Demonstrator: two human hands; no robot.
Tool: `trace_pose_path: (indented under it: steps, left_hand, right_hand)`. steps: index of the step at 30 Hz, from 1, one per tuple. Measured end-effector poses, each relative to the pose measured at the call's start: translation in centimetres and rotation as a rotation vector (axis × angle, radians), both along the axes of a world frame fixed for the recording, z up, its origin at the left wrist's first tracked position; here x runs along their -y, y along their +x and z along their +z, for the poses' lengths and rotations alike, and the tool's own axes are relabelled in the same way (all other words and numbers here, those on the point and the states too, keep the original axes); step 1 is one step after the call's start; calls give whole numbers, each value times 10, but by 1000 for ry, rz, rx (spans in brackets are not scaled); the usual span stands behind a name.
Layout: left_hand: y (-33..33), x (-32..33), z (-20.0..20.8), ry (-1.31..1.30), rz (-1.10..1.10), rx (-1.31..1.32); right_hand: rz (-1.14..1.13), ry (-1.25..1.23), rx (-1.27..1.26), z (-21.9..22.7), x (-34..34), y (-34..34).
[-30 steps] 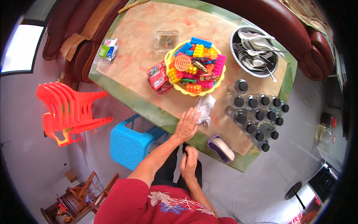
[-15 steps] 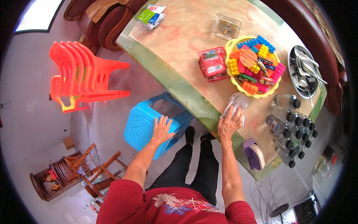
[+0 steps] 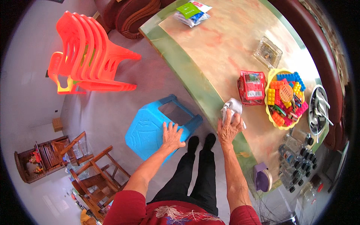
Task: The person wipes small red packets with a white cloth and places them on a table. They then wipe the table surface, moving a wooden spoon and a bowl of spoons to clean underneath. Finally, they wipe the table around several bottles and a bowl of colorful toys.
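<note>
My left hand [image 3: 173, 137] lies with spread fingers on the blue plastic stool [image 3: 144, 129], near its right side. The stool is tipped over beside the table. On the table's near edge, my right hand [image 3: 228, 131] grips a crumpled white cloth [image 3: 234, 105], its fingers bent over the fabric and partly hiding it. A stack of red packs [image 3: 252, 88] stands just beyond the cloth. Farther right, a yellow scalloped basket [image 3: 270, 112] holds colourful building blocks and small items.
The marble-patterned table [image 3: 210, 45] has a green border. On it are a glass ashtray [image 3: 267, 52], packets [image 3: 192, 14], a tray of spoons [image 3: 318, 108], several black-capped bottles [image 3: 296, 161] and a purple brush-like object [image 3: 262, 178]. Stacked orange chairs [image 3: 90, 56] and a wooden chair [image 3: 97, 176] stand left.
The view has shifted, so the table items sit farther right. My right hand and the cloth have moved left over the table, away from the basket. My left hand stays on the stool.
</note>
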State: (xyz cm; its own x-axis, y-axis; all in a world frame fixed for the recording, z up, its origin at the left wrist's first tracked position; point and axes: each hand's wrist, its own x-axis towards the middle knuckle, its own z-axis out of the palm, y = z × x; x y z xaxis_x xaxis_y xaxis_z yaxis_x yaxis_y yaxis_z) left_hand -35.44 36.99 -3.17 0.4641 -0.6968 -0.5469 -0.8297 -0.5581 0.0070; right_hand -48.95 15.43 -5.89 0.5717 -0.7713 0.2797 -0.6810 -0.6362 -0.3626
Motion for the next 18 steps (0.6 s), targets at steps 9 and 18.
trace_pose_path:
  steps: [9, 18]
  left_hand:
    - [95, -100, -1, 232, 410, 108]
    - [166, -69, -3, -98, 519, 424]
  right_hand:
    - [3, -40, -109, 5, 0, 4]
    - [1, -43, -157, 6, 3, 18]
